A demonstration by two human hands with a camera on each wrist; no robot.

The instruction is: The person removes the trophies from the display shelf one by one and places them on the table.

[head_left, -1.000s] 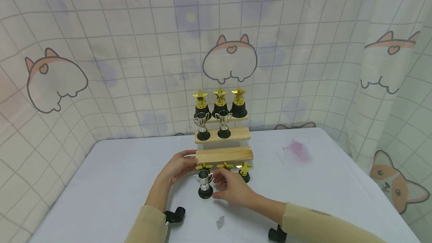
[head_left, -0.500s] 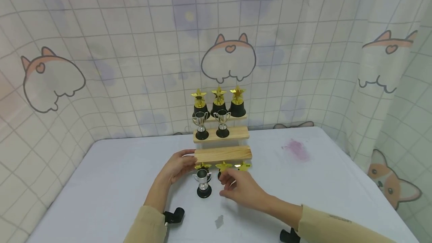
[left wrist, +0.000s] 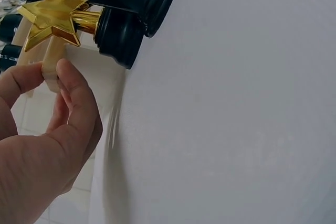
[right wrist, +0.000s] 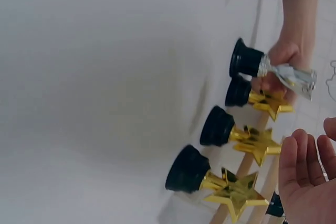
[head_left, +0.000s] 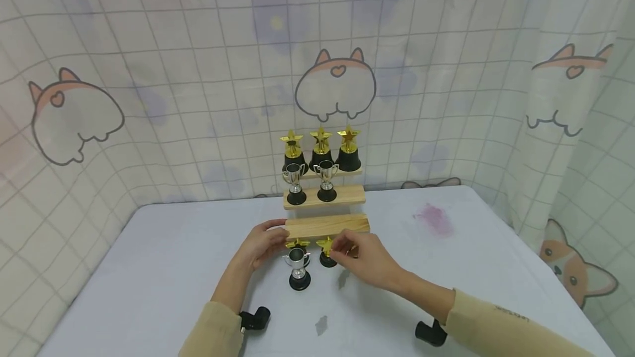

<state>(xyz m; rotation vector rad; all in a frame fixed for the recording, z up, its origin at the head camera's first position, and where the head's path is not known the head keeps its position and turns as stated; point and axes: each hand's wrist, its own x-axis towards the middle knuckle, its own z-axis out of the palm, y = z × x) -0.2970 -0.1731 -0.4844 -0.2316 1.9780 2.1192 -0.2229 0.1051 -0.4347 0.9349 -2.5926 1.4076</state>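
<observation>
The left hand [head_left: 259,244] pinches a pale wooden plank [head_left: 324,226] by its end; the right hand [head_left: 369,259] — fingers relaxed, thumb apart — hovers beside black-based golden star trophies [right wrist: 217,126] (silver two-handled cup [head_left: 299,277] nearby).

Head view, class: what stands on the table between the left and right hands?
Between left hand and right hand, the head view shows a silver cup and two gold star trophies.

Lowest wooden shelf [head_left: 327,226] pale; three gold star trophies [right wrist: 256,142] upright before it; silver cup [head_left: 299,270] upright, frontmost.
</observation>
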